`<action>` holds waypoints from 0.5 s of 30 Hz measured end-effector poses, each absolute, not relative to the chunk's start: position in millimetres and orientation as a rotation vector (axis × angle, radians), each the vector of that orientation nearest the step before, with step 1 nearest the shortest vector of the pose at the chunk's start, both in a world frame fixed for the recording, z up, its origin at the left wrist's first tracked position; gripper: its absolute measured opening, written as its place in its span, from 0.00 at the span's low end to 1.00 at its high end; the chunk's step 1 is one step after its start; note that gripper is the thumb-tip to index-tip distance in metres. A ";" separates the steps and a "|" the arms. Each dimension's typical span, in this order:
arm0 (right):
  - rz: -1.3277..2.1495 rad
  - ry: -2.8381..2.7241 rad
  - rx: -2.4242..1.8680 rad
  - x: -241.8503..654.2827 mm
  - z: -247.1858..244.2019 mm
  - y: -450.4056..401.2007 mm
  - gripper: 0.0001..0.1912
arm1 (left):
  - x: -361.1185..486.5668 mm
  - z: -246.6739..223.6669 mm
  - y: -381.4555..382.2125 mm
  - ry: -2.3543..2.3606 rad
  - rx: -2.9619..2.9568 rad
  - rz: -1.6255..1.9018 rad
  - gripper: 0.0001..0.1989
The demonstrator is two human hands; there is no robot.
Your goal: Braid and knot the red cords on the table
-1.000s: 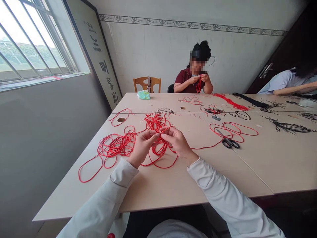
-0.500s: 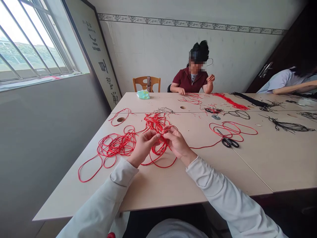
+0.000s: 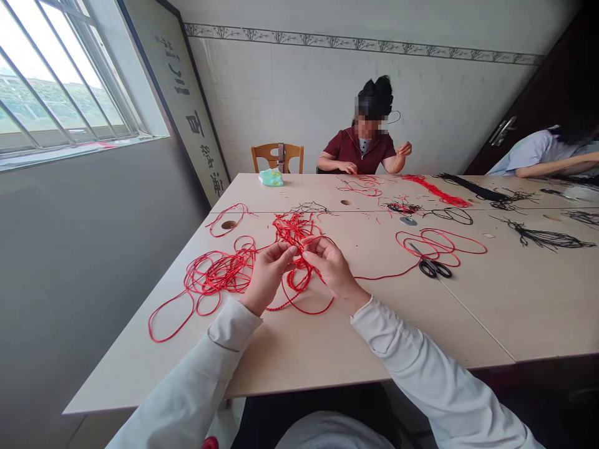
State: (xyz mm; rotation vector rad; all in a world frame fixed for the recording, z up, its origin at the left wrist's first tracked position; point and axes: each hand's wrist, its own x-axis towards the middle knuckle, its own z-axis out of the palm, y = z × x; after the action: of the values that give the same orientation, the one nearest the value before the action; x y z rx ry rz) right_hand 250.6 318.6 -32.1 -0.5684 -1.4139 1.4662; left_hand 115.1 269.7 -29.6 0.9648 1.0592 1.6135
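My left hand (image 3: 271, 269) and my right hand (image 3: 331, 265) are close together above the table, thumbs and fingertips pinched on red cord. The exact spot they grip is partly hidden by the fingers. Just beyond and below them lies a pile of braided red cord (image 3: 291, 229), with loops hanging down between the hands. A thin red cord (image 3: 388, 277) runs from beneath my right hand toward the right. Left of my left hand is a loose tangle of plain red cord (image 3: 219, 274).
Black-handled scissors (image 3: 435, 269) lie at the right, by looped red cord. Bundles of black cord (image 3: 552, 236) and a red bundle (image 3: 437, 191) rest farther off. A green packet (image 3: 271, 178) sits at the far edge. Two people work across the table (image 3: 491, 299).
Both my hands have shifted slightly left, still pinching the red cord. Across the table, the person in dark red has moved their hands slightly to the right.
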 end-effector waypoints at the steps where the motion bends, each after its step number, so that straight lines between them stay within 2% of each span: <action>1: 1.467 -1.434 -0.569 251.4 -32.0 319.0 0.11 | 114.8 -29.1 269.3 1.061 0.974 1.611 0.14; 10: 1.447 -1.455 -0.561 254.9 -29.9 322.4 0.09 | 113.3 -29.6 267.7 1.026 1.052 1.571 0.13; 15: 1.637 -1.266 -0.558 254.6 -29.6 322.3 0.10 | 113.5 -28.9 267.2 0.951 1.064 1.568 0.12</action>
State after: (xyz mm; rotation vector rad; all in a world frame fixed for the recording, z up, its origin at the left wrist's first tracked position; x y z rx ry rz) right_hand 254.6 322.3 -29.6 -0.5582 -1.2664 1.6372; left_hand 113.5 267.2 -28.9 1.0642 0.9507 1.5678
